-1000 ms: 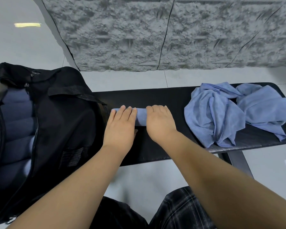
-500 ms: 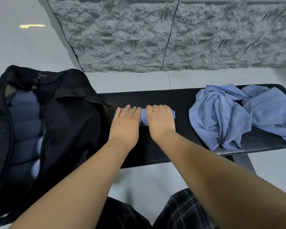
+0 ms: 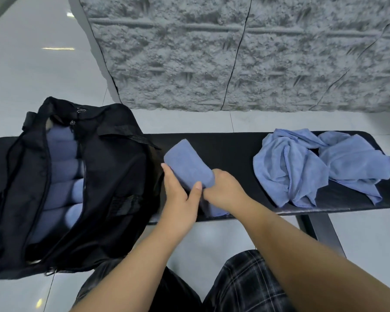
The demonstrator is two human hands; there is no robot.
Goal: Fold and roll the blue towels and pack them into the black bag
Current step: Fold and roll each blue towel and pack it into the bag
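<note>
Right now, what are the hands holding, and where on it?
Both grip the rolled blue towel at its near end: the left hand wraps it from the left, the right hand from the right.

Soft cloth on matt black, as we saw it.
We noted the rolled towel (image 3: pixel 188 168) and the loose towels (image 3: pixel 320 166) were soft, matt blue cloth with a fine nap; the black bag (image 3: pixel 113 167) was thin, dull woven fabric; the bench (image 3: pixel 230 147) top looked smooth and matt; the wall (image 3: pixel 234 52) was rough grey; the floor (image 3: pixel 32 75) tiles were glossy.
</note>
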